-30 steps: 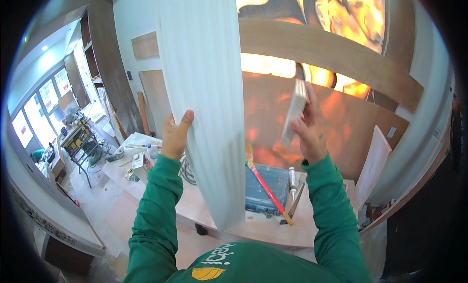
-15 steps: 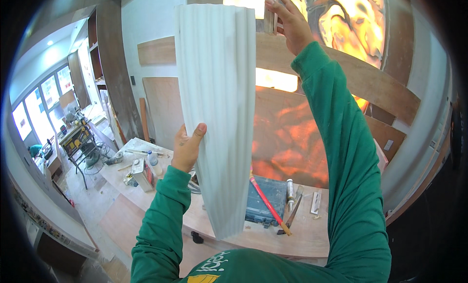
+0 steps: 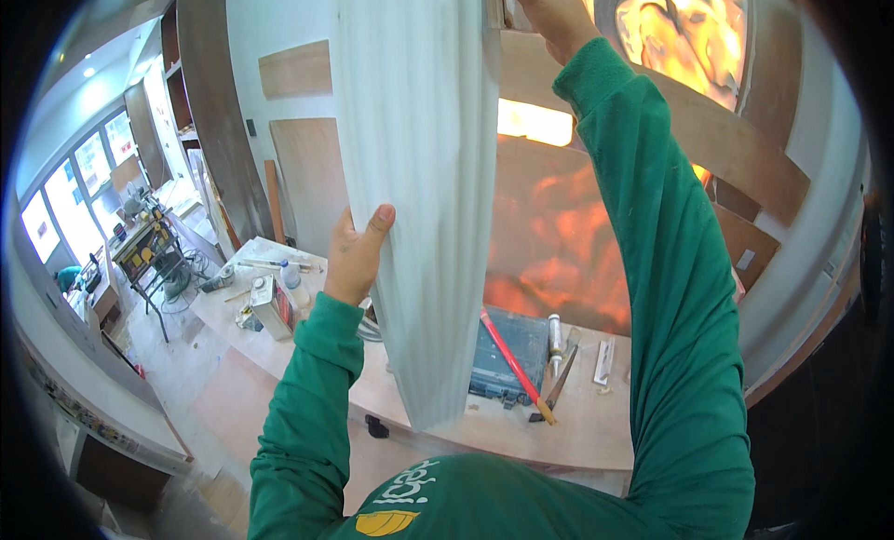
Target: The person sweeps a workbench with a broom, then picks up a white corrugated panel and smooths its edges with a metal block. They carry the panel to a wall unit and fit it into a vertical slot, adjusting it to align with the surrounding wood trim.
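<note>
**Two hands steady a tall white fluted panel**

Both of your arms, in green sleeves, rise from the lower edge of the view. Between them stands a long white fluted panel (image 3: 419, 168), held upright and running from the top edge down to a narrower lower end just above the workbench (image 3: 596, 428). Fine vertical ridges cover its face.

Your left hand (image 3: 357, 256) grips the panel's left edge about halfway down; the thumb lies across the front face and the fingers curl out of sight behind it. Your right hand (image 3: 545, 14) is stretched high overhead at the panel's upper right edge, closed around a small pale piece (image 3: 496, 9) that sits against that edge. What the piece is cannot be told at this size.

Behind the panel, a wall (image 3: 568, 233) of brown boards glows with orange and yellow light.

Below, the pale wooden workbench carries a dark blue tool case (image 3: 517, 354), with a red-handled tool (image 3: 512, 358) lying diagonally across it. Just right of the case lie a slim grey tube (image 3: 554, 340) and a flat pale strip (image 3: 604, 361). On the bench's left part stand a small box (image 3: 272, 307) and a clear plastic bottle (image 3: 293, 284). Farther left, near bright windows (image 3: 65, 195), stands a cluttered folding stand (image 3: 154, 256) with cables on the floor beside it.
</note>
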A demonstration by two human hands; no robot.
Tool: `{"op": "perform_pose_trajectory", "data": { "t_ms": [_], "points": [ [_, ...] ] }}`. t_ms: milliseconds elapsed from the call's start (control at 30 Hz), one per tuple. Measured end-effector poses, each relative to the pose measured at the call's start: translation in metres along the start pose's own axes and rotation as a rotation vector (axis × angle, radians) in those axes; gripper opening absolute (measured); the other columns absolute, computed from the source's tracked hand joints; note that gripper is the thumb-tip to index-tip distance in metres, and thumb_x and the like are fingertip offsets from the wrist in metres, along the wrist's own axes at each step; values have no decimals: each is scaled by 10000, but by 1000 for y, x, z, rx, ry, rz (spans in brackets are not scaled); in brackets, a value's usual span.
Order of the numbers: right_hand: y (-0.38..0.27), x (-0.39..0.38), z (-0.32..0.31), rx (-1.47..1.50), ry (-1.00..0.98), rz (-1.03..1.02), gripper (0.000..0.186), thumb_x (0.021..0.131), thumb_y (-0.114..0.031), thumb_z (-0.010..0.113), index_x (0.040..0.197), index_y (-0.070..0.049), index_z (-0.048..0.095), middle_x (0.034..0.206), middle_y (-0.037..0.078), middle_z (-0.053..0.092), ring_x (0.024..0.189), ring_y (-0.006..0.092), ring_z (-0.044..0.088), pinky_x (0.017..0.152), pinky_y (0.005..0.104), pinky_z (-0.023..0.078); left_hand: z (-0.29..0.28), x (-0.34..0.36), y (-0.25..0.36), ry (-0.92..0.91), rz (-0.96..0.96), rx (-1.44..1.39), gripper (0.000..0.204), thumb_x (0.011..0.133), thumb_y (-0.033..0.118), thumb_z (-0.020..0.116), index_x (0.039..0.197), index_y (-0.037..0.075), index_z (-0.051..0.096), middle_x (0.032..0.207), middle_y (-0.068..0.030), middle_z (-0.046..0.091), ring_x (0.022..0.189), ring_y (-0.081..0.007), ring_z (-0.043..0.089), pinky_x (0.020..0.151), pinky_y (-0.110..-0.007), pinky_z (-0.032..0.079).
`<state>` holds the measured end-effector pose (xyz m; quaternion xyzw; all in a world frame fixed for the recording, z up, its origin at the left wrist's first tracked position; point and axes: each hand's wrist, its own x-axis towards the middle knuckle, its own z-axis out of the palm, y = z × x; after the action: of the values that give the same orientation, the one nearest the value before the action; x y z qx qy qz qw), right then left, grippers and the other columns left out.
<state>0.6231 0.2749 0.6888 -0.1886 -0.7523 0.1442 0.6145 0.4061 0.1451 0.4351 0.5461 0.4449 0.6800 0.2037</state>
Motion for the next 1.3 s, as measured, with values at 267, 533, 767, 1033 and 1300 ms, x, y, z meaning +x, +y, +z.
{"op": "perform_pose_trajectory", "data": {
  "t_ms": [267, 533, 767, 1033, 1300],
  "points": [
    [51, -115, 19, 330, -111, 100, 848, 842, -324, 754, 1482, 42, 334, 1401, 192, 508, 1235, 280, 522, 1015, 355, 438, -3, 0, -9, 33, 30, 23, 672, 892, 522, 685, 1222, -54, 575, 1122, -114, 652, 1013, -178, 590, 908, -312, 472],
    [129, -350, 47, 524, -167, 415, 1053, 717, -199, 844, 1547, -38, 218, 1560, 147, 242, 1427, 267, 305, 1177, 415, 267, 3, -2, -7, 25, 72, -38, 633, 906, 492, 683, 1227, -43, 576, 1149, -92, 633, 1045, -161, 564, 933, -303, 446],
    [155, -452, 52, 742, -164, 692, 1121, 688, -135, 852, 1556, -14, 153, 1616, 156, 177, 1485, 261, 205, 1205, 419, 184, 10, 1, -15, 15, 35, -99, 598, 912, 458, 693, 1225, -38, 577, 1154, -85, 629, 1049, -158, 559, 937, -295, 441],
    [106, -204, 25, 613, -185, 225, 957, 729, -307, 826, 1518, -64, 340, 1406, 132, 518, 1305, 236, 479, 1095, 382, 368, 3, 1, -17, 2, 27, -107, 622, 938, 390, 676, 1339, -41, 477, 1286, -109, 577, 1174, -198, 539, 1029, -329, 405],
    [55, -96, -3, 603, -211, 16, 841, 831, -304, 754, 1476, 52, 347, 1269, 155, 600, 1143, 219, 575, 967, 319, 450, 4, 3, -19, -13, 31, -63, 695, 925, 434, 683, 1385, -26, 439, 1293, -91, 546, 1161, -172, 511, 1024, -309, 398]
  ]
}}
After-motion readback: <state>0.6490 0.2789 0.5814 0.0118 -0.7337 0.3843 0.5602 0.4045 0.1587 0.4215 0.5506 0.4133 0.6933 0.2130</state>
